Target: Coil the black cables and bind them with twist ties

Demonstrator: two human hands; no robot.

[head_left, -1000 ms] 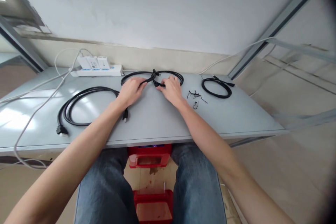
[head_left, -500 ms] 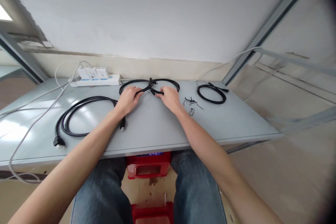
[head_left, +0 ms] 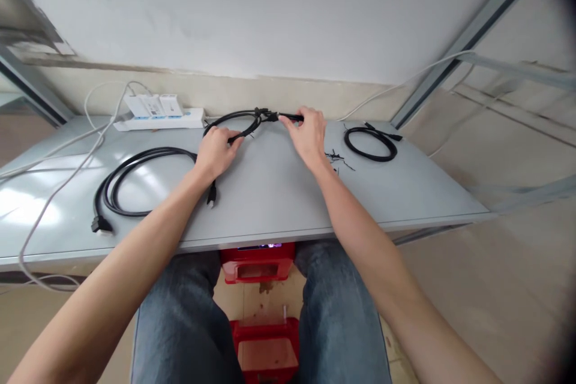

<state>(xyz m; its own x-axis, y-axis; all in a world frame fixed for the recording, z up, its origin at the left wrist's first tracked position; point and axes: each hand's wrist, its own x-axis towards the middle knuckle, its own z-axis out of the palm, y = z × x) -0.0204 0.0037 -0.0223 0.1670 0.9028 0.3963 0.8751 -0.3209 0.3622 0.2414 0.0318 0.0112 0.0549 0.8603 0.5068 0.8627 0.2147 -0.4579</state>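
Note:
A black cable lies in loops at the back middle of the table, bunched where its parts meet near the wall. My left hand is closed on the near side of its left loop, thumb and fingers pinching it. My right hand grips the cable's right part near a dark connector; the fingers partly hide that section. Left of my left hand lies a thicker coiled black cable with a black plug. Several thin black twist ties rest beside my right wrist.
Another coiled black cable lies at the right of the grey table. A white power strip with chargers stands by the wall. White cords cross the left side. Metal posts frame the table; a red stool is beneath.
My right hand has moved back and right, drawing the cable's right part with it. My left hand keeps its hold on the left loop. The view has tilted slightly.

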